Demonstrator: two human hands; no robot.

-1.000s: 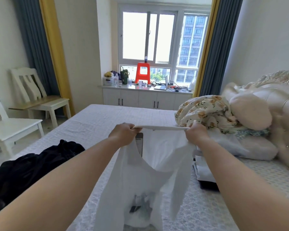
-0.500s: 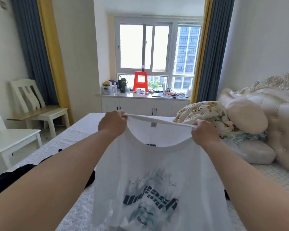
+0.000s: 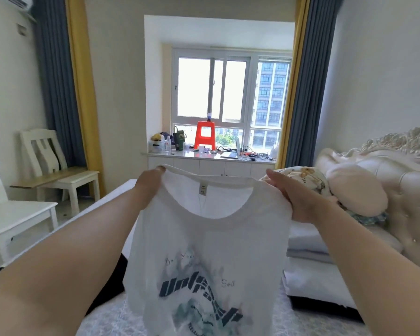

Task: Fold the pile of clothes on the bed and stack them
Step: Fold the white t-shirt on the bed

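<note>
White T-shirt held aloft over the bed

A person holds a white T-shirt (image 3: pixel 204 251) up by its shoulders above the bed (image 3: pixel 112 316), printed front facing the camera. The left hand (image 3: pixel 149 181) has its fingers closed on one shoulder seam; the right hand (image 3: pixel 294 192) pinches the other. Folded pale clothes (image 3: pixel 310 275) lie on the bed to the right, dark garments (image 3: pixel 114 275) behind the left forearm

White T-shirt (image 3: pixel 204 243) print reads "Be Your", "Self", large dark word illegible, neck tag unreadable
</note>
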